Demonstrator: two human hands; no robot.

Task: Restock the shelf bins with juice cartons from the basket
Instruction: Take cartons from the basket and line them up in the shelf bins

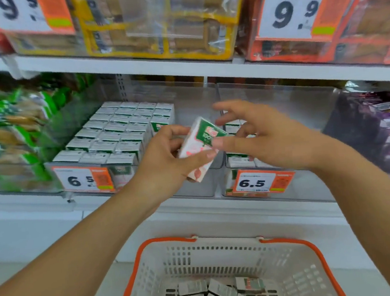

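1. Holding a juice carton (199,147) in front of the shelf, the left hand (165,164) had its fingers and thumb closed around the carton's lower part, and the carton was tilted, with its green top toward the upper right.
2. The right hand (265,137) was beside the carton with the fingers spread; its thumb tip touched the carton's side, but the other fingers were apart from it.
3. Behind the left hand stood the left bin (58,168), a clear one almost full of cartons in neat rows (118,133), with a price tag reading 6.5 (84,178) on its front.
4. Behind the right hand stood the right bin (309,192), also clear; it held only a few cartons (239,160) near its front left corner and carried a second price tag (262,182) with 6.5.
5. Below the hands was the basket (156,263), white with an orange rim, and more cartons (214,293) lay loose on its bottom.
6. On the shelf above were large packs behind clear plastic and a price sign with 9.9 (295,9).
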